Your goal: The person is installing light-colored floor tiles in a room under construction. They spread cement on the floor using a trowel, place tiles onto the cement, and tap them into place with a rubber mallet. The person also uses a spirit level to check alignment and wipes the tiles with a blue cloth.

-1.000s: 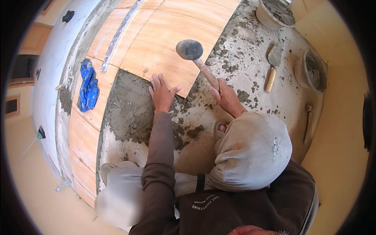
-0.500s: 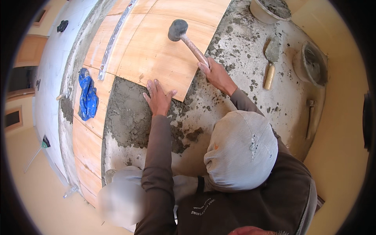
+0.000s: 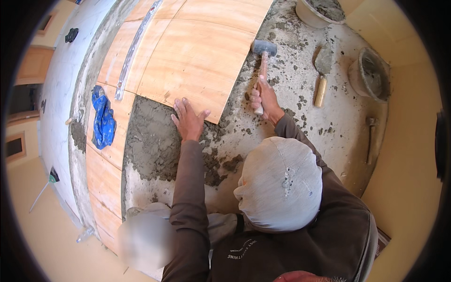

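Observation:
My left hand [image 3: 189, 119] lies with its fingers spread across the near edge of a wood-look floor tile [image 3: 199, 58]. Beneath that hand and to its left is a bed of wet grey mortar [image 3: 151, 136]. My right hand [image 3: 268, 99] is wrapped round the handle of a rubber mallet [image 3: 264, 48]. The dark mallet head is just off the tile's right edge, over the mortar-spattered floor; whether it touches the floor I cannot tell. More laid tiles [image 3: 104, 171] run down the left side.
A metal straightedge [image 3: 135, 56] lies on the tiles, near a crumpled blue cloth [image 3: 103, 123]. To the right are a trowel [image 3: 322, 70], two buckets [image 3: 307, 16] holding grey mortar, and a hammer-like tool [image 3: 371, 141] by the wall. A cloth-covered knee [image 3: 282, 188] is close below my right hand.
My right hand has swung the mallet rightward and down, from over the tile to beside its right edge. My left hand has stayed at the tile's near edge.

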`<state>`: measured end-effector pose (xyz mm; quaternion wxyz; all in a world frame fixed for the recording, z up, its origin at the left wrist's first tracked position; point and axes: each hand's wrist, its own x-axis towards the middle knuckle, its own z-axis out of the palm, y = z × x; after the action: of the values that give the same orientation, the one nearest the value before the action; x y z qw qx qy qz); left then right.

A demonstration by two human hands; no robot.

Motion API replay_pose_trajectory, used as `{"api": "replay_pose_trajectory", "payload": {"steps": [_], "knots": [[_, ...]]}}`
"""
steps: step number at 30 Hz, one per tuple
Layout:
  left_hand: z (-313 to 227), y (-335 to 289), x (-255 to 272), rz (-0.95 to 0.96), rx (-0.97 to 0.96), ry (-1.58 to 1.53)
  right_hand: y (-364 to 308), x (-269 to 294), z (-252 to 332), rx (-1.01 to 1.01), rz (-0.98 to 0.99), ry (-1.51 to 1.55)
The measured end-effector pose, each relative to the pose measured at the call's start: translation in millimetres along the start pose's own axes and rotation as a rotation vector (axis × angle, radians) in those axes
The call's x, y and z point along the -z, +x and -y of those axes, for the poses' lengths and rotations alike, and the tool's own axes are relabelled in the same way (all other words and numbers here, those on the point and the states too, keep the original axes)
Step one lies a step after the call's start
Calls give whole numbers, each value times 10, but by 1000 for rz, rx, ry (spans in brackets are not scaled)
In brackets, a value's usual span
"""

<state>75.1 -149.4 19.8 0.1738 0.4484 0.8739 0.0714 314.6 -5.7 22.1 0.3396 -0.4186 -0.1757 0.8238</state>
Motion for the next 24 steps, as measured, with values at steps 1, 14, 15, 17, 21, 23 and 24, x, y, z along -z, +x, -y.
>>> {"api": "replay_pose_trajectory", "payload": {"steps": [1,14,15,17,21,23,24], "knots": [[47,-9,25,-4,8,19,13,24,71,31,10,-30],[-91,-16,152,90,60,67,177,141,265,111,-25,-154],[-21,-25,160,104,44,85,138,77,246,166,-57,-261],[100,36,168,113,46,96,-90,-60,170,312,-60,-513],[80,102,75,35,-105,1,-315,178,94,676,32,-1109],[108,76,37,16,-67,-16,-286,155,-62,830,146,-1318],[133,55,31,8,-58,-26,-259,117,-136,916,195,-1417]]}}
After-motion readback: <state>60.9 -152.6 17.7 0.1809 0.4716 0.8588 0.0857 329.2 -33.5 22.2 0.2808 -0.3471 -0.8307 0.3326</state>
